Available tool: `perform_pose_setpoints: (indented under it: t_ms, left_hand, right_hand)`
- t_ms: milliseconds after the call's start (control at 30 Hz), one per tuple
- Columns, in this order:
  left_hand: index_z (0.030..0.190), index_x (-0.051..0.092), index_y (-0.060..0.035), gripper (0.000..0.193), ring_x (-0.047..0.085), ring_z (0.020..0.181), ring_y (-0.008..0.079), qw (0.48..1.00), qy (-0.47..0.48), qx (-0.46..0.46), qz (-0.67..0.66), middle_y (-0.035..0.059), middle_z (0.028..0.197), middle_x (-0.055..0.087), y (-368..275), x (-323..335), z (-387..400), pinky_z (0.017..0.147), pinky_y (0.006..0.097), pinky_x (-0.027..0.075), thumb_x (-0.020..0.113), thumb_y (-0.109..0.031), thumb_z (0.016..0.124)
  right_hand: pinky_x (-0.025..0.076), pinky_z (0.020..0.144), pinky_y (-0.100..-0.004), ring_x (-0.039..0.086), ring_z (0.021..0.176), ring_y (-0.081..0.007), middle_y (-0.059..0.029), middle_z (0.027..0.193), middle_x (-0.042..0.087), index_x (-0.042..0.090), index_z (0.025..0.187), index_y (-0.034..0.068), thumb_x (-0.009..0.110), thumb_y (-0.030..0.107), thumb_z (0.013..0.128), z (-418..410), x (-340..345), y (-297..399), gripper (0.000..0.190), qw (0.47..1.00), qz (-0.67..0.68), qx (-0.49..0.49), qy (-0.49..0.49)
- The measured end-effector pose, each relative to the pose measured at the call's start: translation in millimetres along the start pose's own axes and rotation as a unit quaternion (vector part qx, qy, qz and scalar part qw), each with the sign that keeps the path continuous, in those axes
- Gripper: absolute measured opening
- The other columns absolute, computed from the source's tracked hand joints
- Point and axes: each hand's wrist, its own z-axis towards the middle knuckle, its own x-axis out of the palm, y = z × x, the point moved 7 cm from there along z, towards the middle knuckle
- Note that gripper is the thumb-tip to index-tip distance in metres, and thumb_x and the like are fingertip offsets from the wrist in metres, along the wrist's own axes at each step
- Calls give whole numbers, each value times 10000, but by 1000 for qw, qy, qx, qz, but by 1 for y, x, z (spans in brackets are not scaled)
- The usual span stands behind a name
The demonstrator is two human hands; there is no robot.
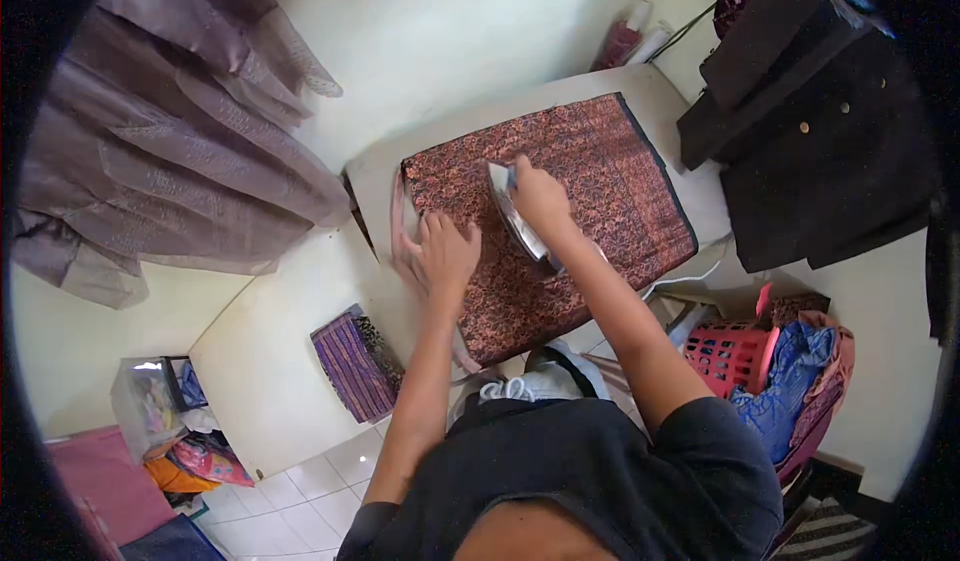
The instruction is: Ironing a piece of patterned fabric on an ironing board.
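Observation:
A reddish-brown patterned cloth (592, 163) with a dark border is spread over a padded ironing surface (375, 178). My right hand (541, 197) grips the handle of a clothes iron (514, 212), which sits on the cloth near its middle. The iron looks slightly blurred. To its left, my left hand (448, 250) rests on the cloth's left part with thumb and fingers apart. Pale pink ties or strips (401, 223) hang along the left edge beside that hand. A white cord (682, 279) shows past the cloth's lower right edge.
Folded purple striped cloth (356, 366) lies on a white surface (277, 351) at left. A pink plastic basket (727, 355) and blue patterned fabric (787, 373) stand at right. Sheer mauve garments (195, 126) hang left, a dark buttoned garment (832, 141) right. Rolls (622, 40) lean behind.

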Motion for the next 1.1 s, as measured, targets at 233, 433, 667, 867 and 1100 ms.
perform_pose_setpoints:
  t_ms: [233, 433, 667, 867, 1100]
  left_hand:
    - [1439, 320, -282, 573, 205, 1348, 472, 986, -143, 75, 42, 226, 1508, 166, -58, 55, -6, 1046, 652, 71, 435, -492, 919]
    - [1441, 295, -353, 556, 144, 1375, 461, 991, -118, 43, 42, 144, 1540, 125, -58, 53, -2, 1018, 700, 70, 418, -509, 922]
    - [1432, 314, -352, 586, 111, 1390, 445, 994, -98, 25, 33, 140, 1543, 120, -58, 55, -2, 1029, 699, 55, 428, -553, 894]
    - [1430, 296, -392, 560, 127, 1389, 440, 994, -99, 22, 51, 119, 1543, 136, -61, 58, -5, 1047, 681, 70, 414, -552, 907]
    - [1428, 303, -393, 559, 144, 1394, 409, 993, -102, 1, 60, 97, 1544, 147, -57, 54, -5, 1063, 661, 66, 424, -552, 905]
  right_hand:
    - [507, 688, -487, 639, 799, -390, -205, 841, 645, 485, 1036, 34, 666, 193, 785, 70, -1, -33, 348, 999, 4, -9, -50]
    - [510, 705, -491, 642, 816, -386, -198, 850, 652, 483, 1025, 36, 673, 183, 774, 81, -15, -47, 347, 998, 27, -43, -30]
    - [522, 706, -476, 645, 828, -386, -206, 877, 654, 478, 1069, 31, 664, 207, 792, 53, -52, -107, 377, 1000, 12, -2, -23]
    - [521, 709, -492, 649, 822, -391, -208, 888, 657, 485, 1082, 48, 653, 204, 794, 82, -51, -119, 368, 999, -3, -15, -32]
    - [501, 706, -513, 640, 795, -419, -239, 830, 649, 490, 1018, 38, 641, 204, 793, 53, -92, -185, 318, 998, 2, 41, -43]
